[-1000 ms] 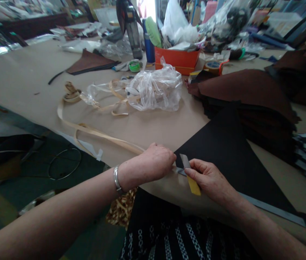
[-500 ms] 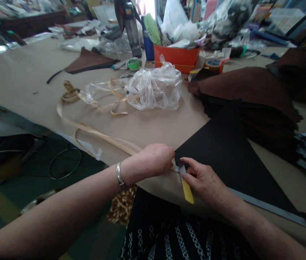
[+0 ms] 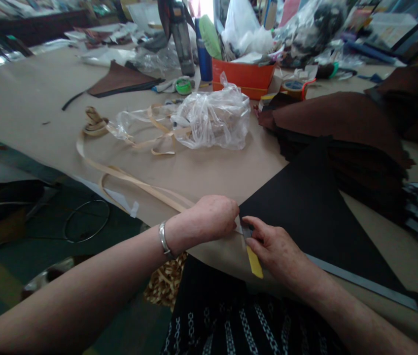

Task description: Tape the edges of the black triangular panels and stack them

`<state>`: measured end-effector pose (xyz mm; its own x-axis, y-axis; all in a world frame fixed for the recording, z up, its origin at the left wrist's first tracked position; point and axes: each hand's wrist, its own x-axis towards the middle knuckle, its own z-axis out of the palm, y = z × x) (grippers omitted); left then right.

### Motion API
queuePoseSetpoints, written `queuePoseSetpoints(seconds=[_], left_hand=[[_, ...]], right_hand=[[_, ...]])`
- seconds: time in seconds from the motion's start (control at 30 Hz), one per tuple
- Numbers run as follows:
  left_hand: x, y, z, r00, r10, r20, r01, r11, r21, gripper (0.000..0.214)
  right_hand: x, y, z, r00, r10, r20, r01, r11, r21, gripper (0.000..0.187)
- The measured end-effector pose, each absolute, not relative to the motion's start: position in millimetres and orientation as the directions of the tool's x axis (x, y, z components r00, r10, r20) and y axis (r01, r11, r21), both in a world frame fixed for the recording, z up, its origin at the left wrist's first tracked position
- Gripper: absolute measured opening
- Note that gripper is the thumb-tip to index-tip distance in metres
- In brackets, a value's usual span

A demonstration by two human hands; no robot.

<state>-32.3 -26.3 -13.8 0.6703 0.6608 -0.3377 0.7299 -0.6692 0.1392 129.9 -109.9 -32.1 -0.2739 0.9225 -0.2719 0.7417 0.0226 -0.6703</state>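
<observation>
A black triangular sheet [image 3: 305, 207] lies on the brown paper table top [image 3: 201, 172], with a grey strip [image 3: 360, 281] along its near edge. At the sheet's left corner my left hand [image 3: 212, 219] is closed in a pinch on the end of a tan ribbon [image 3: 131, 180]. My right hand [image 3: 273, 246] is closed too, pressing a short strip with a yellow end [image 3: 254, 262] against the same corner. The two hands nearly touch there. A silver bangle [image 3: 163, 240] sits on my left wrist.
A crumpled clear plastic bag [image 3: 212, 121] lies mid-table, with an orange box [image 3: 242, 76], bottles [image 3: 183, 39] and clutter behind it. Stacks of dark brown sheets [image 3: 342, 128] stand at the right. A brown sheet [image 3: 120, 79] lies far left. The table edge runs just before me.
My right hand has folded the upright strip down over the sheet's corner and slid slightly left and down. My left hand has stayed in place on the ribbon.
</observation>
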Motion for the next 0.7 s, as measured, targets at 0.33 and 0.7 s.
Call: queuePoseSetpoints(seconds=[0.33, 0.7], left_hand=[[-28, -48, 4, 0.742, 0.594, -0.311, 0.67, -0.68, 0.298, 0.023], [-44, -59, 0, 0.642, 0.754, -0.138, 0.704, -0.509, 0.495, 0.033]], right_hand=[[120, -109, -31, -0.249, 0.929, -0.274, 0.859, 0.081, -0.505, 0.027], [206, -132, -8, -0.076, 0.973, -0.218, 0.46, -0.16, -0.873, 0.033]])
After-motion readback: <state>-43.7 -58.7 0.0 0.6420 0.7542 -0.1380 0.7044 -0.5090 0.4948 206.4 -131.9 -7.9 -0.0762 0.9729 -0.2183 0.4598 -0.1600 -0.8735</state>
